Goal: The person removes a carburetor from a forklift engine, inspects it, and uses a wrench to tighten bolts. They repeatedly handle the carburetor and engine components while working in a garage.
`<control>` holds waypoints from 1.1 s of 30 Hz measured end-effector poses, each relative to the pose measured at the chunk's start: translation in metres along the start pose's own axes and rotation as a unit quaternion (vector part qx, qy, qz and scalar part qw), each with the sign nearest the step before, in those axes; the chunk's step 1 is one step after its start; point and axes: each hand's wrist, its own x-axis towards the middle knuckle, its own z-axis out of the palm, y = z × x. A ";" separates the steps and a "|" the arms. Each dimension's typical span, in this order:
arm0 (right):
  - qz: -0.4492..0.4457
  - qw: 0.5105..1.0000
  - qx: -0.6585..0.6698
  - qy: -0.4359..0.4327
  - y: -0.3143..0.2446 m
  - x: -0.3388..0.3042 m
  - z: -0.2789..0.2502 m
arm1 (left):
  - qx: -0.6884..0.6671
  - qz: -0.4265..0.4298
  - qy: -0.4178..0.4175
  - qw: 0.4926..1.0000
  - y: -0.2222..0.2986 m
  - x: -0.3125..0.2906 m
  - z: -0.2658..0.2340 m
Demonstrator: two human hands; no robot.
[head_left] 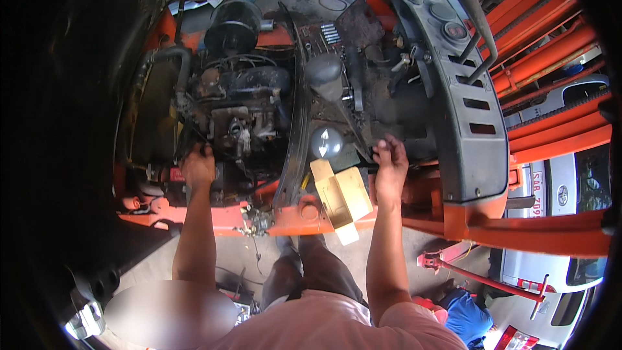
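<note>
My left hand (199, 166) reaches into the engine bay, beside the engine (243, 100) and just above a battery with a red label (178, 174). Its fingers are curled, and whatever they grip is hidden. Palm partly turned up, my right hand (391, 163) hovers by the edge of the dark floor plate, fingers loosely bent and apart, nothing visible in them. Between my arms an opened cardboard box (346, 196) lies with its flaps out. A round grey knob with white arrows (326, 142) sits just beyond it. A small metal carburetor-like part (257, 220) rests on the orange frame.
Sockets (330, 33) and wrenches lie farther back by the centre rail (297, 110). To the right stands a dashboard panel (470, 100) with gauges, before orange mast beams (564, 129). A red jack handle (483, 277) and a crouching person in blue (468, 311) are at lower right.
</note>
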 end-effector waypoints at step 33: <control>-0.316 0.581 -0.715 -0.228 0.130 0.385 0.179 | -0.081 -0.024 0.065 0.994 0.001 0.003 0.002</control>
